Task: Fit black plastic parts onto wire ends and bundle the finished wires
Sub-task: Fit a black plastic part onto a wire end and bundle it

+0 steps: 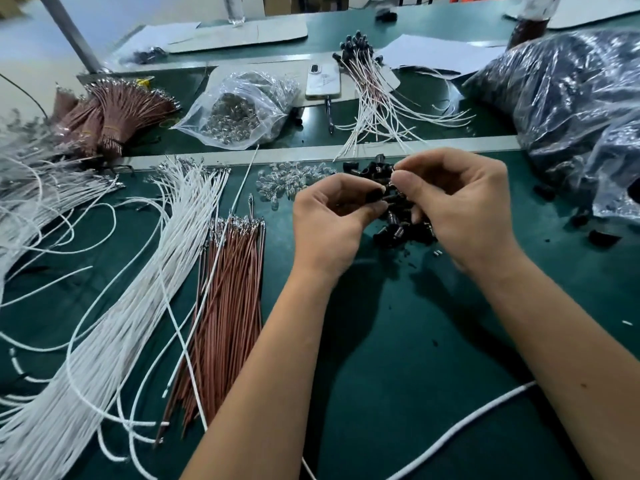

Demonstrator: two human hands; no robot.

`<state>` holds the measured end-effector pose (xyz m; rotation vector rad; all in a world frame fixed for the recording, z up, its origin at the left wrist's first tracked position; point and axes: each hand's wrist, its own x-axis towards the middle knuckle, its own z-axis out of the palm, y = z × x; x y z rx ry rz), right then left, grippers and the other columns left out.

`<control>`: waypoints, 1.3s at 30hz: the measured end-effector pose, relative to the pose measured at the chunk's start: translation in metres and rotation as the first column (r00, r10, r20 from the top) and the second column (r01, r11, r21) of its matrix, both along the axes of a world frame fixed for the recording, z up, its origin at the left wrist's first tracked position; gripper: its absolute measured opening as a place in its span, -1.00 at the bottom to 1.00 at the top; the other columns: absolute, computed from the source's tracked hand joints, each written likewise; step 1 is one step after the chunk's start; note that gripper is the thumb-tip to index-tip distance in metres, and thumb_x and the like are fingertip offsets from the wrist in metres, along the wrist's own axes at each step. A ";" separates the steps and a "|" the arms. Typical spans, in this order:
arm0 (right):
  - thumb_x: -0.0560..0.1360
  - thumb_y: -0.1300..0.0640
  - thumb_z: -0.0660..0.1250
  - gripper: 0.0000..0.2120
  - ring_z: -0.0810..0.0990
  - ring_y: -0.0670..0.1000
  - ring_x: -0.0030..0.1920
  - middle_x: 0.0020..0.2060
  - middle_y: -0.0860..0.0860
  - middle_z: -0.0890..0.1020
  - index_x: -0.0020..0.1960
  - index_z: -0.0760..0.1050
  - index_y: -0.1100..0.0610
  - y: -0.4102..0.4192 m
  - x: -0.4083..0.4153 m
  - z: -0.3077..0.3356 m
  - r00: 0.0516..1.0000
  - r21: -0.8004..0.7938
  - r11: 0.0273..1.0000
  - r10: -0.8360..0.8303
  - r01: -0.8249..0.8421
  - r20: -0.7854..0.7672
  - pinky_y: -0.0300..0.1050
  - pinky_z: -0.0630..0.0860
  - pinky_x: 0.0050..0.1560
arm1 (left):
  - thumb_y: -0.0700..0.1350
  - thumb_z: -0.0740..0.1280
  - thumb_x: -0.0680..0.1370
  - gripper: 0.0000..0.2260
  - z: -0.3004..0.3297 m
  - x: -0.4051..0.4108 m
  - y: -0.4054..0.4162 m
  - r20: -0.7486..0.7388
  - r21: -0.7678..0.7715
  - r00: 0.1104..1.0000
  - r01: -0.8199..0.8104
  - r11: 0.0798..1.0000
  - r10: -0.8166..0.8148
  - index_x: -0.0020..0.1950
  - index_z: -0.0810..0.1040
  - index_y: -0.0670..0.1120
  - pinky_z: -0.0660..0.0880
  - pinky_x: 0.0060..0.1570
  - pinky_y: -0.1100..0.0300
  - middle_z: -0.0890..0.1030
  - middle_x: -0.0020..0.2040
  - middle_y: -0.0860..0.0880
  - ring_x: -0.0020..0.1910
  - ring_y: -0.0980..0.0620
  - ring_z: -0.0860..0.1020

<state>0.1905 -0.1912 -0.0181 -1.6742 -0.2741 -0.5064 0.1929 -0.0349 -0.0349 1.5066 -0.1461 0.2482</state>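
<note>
Here a black part (375, 195) is pinched by the left hand (332, 223); something small, unclear, is pinched by the right hand (460, 206), best pushed straight in, above the part pile (405, 226) mid-bench.

Pinched part (390, 183) too small, finger-hidden.

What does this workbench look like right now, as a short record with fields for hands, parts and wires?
left hand: pinches a black plastic part
right hand: pinches something small at its fingertips, too small to identify
black parts pile: on the green mat, under the hands
loose white wires: left of the brown wires
finished wires: beyond the hands, beside a phone
clear bulbs: small heap left of the hands
</note>
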 end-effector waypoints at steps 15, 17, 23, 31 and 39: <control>0.57 0.25 0.48 -0.95 0.65 0.07 -0.43 -0.27 0.00 0.68 0.02 0.66 0.18 0.006 -0.015 -0.003 0.982 -0.105 0.994 0.033 -0.014 0.185 0.07 0.60 -0.46 | -0.45 0.50 0.35 -0.76 0.001 0.003 0.006 0.105 -0.147 0.994 0.030 0.989 -0.014 -0.11 0.69 -0.15 0.61 0.12 -0.13 0.73 -0.09 -0.16 -0.03 -0.16 0.70; 0.57 0.23 0.49 -0.97 0.65 0.06 -0.45 -0.29 -0.02 0.67 0.01 0.67 0.16 0.006 -0.016 -0.003 0.981 -0.124 0.992 0.025 -0.001 0.193 0.05 0.59 -0.46 | -0.44 0.49 0.35 -0.77 0.001 0.002 0.005 0.111 -0.142 0.994 0.035 0.989 -0.019 -0.12 0.69 -0.14 0.61 0.13 -0.17 0.73 -0.10 -0.17 -0.02 -0.20 0.70; 0.56 0.18 0.51 -0.94 0.67 -0.05 -0.44 -0.25 -0.13 0.70 0.00 0.70 0.17 0.008 -0.016 -0.004 0.977 -0.210 0.976 -0.003 0.048 0.212 -0.11 0.59 -0.44 | -0.43 0.52 0.36 -0.77 0.001 0.001 0.006 0.159 -0.012 0.987 0.014 1.000 -0.012 -0.14 0.70 -0.12 0.62 0.03 -0.25 0.73 -0.15 -0.13 -0.09 -0.19 0.70; 0.52 0.23 0.54 -0.95 0.67 -0.09 -0.33 -0.25 -0.05 0.71 -0.07 0.71 0.21 0.005 -0.013 -0.006 0.979 -0.334 0.937 -0.033 0.100 0.201 0.02 0.60 -0.33 | -0.33 0.58 0.38 -0.87 0.002 0.000 0.010 0.255 0.257 0.965 -0.127 0.958 0.059 -0.12 0.72 -0.20 0.63 -0.07 -0.09 0.73 -0.19 -0.04 -0.16 -0.04 0.70; 0.49 0.29 0.54 -0.97 0.66 -0.05 -0.33 -0.29 0.04 0.70 -0.10 0.70 0.25 0.005 -0.013 -0.002 0.980 -0.452 0.883 -0.036 0.124 0.198 -0.03 0.56 -0.30 | -0.23 0.62 0.34 -0.85 0.003 -0.001 0.012 0.401 0.486 0.912 -0.287 0.825 0.082 -0.14 0.74 -0.11 0.54 -0.12 -0.01 0.69 -0.22 0.03 -0.18 -0.01 0.64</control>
